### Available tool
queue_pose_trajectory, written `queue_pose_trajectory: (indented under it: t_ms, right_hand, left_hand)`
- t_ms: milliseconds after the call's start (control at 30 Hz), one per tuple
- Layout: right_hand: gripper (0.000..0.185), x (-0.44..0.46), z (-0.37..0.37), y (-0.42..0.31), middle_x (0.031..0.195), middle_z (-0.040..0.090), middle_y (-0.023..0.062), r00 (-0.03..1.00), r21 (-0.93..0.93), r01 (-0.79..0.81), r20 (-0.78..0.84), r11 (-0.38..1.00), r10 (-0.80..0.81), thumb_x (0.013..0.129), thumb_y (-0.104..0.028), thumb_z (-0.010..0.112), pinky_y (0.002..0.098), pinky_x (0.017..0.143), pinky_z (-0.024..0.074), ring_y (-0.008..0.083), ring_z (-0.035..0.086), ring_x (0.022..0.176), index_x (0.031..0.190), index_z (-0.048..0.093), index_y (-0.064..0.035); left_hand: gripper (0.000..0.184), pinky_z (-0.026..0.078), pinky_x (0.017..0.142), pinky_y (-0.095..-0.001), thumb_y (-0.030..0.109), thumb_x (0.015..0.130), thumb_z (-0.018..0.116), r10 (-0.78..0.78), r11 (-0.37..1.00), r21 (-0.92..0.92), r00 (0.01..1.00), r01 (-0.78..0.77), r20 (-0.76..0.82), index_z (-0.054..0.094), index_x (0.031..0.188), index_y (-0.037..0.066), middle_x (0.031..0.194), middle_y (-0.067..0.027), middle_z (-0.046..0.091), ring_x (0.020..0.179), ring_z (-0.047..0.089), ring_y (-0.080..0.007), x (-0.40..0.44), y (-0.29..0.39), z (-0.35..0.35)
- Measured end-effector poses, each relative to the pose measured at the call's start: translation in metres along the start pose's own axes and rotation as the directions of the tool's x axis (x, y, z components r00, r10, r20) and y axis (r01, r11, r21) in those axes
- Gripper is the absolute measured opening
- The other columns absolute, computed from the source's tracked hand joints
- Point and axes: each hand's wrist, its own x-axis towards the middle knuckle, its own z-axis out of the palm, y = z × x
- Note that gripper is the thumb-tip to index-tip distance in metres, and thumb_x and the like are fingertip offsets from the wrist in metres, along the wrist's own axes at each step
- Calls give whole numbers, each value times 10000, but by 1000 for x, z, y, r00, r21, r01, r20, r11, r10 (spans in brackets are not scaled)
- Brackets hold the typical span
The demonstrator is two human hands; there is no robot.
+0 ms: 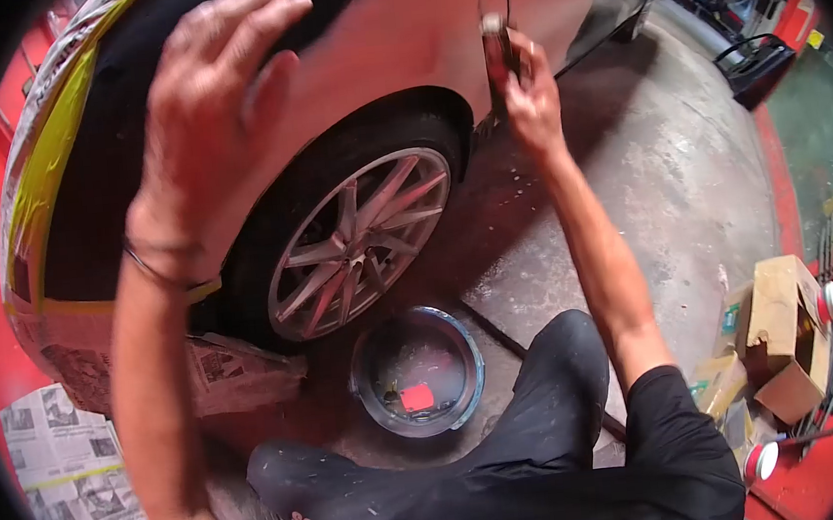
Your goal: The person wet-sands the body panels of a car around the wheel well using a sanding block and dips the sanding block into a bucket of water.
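Observation:
My left hand (214, 99) is raised in front of the car's body panel (387, 40), slightly blurred, its fingers stretched out and holding nothing. Pinkish-grey patches cover part of the dark paint on this panel. At the panel's edge behind the wheel arch, my right hand (531, 91) grips a narrow dark block with a pale end, which looks like a sanding block (495, 50). Whether the block touches the panel I cannot tell. Below sits the wheel (365, 235) with its silver spoked rim.
Between my knees and the wheel stands a round bucket (477, 359) with a red square piece (417, 399) inside. Newspaper (67, 449) and yellow tape (43, 184) mask the car at left. A cardboard box (778, 317) lies at right. A dark bar (492, 328) lies on the floor.

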Motion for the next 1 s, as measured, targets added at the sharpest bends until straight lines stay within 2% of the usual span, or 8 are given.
queue_pose_trajectory:
  t_ms: [100, 167, 333, 467, 667, 767, 867, 1000]
  right_hand:
    - [506, 65, 13, 10, 1449, 691, 153, 929, -403, 350, 34, 846, -368, 953, -54, 835, 480, 1188, 491, 369, 646, 1356, 1437, 703, -123]
    - [505, 72, 18, 26, 1454, 702, 100, 892, -467, 430, 90, 772, -442, 1001, -146, 852, 455, 1195, 497, 336, 611, 1420, 1480, 691, -142]
    - [464, 0, -22, 147, 1489, 678, 154, 907, -511, 362, -1, 780, -422, 999, -114, 842, 479, 1187, 497, 374, 605, 1425, 1441, 699, -122]
    - [450, -8, -24, 156, 1504, 666, 191, 901, -461, 388, 8, 798, -433, 966, -47, 841, 493, 1169, 497, 390, 611, 1408, 1392, 721, -127]
    - [392, 58, 11, 75, 1515, 657, 174, 745, -419, 651, 190, 633, -640, 907, -35, 861, 500, 1146, 498, 398, 631, 1344, 1282, 778, -117]
    - [329, 9, -27, 160, 1510, 657, 167, 835, -469, 515, 85, 717, -544, 890, -80, 870, 501, 1143, 482, 402, 633, 1322, 1208, 802, -129]
    - [269, 8, -25, 149, 1508, 663, 157, 871, -482, 453, 60, 750, -488, 911, -98, 853, 506, 1142, 487, 395, 631, 1317, 1172, 803, -136]
    - [237, 53, 9, 81, 1505, 683, 135, 801, -473, 575, 163, 667, -575, 932, -78, 824, 484, 1125, 502, 364, 629, 1334, 1154, 807, -161]
  left_hand:
    - [552, 373, 1325, -513, 235, 1071, 719, 107, 968, 193, 961, -160, 256, 605, 1609, 188, 1686, -112, 554, 1595, 488, -331, 22, -41, 14]
    - [559, 304, 1360, -528, 302, 1105, 664, 132, 941, 236, 902, -245, 410, 566, 1644, 191, 1748, -111, 477, 1647, 410, -322, 27, -46, 14]
    - [568, 168, 1389, -554, 455, 1168, 476, 84, 910, 301, 839, -284, 537, 514, 1678, 209, 1813, -104, 388, 1709, 305, -314, 27, -45, 23]
    - [575, 193, 1383, -562, 480, 1189, 427, 37, 888, 347, 799, -302, 601, 524, 1668, 177, 1790, -130, 424, 1693, 338, -342, 38, -38, 21]
    - [596, 191, 1392, -574, 483, 1194, 404, 24, 857, 371, 745, -359, 666, 479, 1700, 177, 1806, -148, 397, 1693, 333, -365, 40, -42, 17]
    - [601, 184, 1396, -576, 479, 1193, 403, 13, 849, 384, 742, -362, 671, 467, 1708, 176, 1809, -159, 389, 1695, 327, -373, 40, -44, 17]
    - [603, 186, 1394, -580, 470, 1190, 411, -5, 848, 391, 732, -358, 682, 463, 1710, 170, 1806, -170, 391, 1694, 327, -382, 42, -41, 16]
    - [599, 199, 1384, -585, 462, 1189, 424, -12, 852, 385, 721, -356, 693, 474, 1702, 158, 1798, -185, 403, 1689, 339, -388, 45, -38, 16]
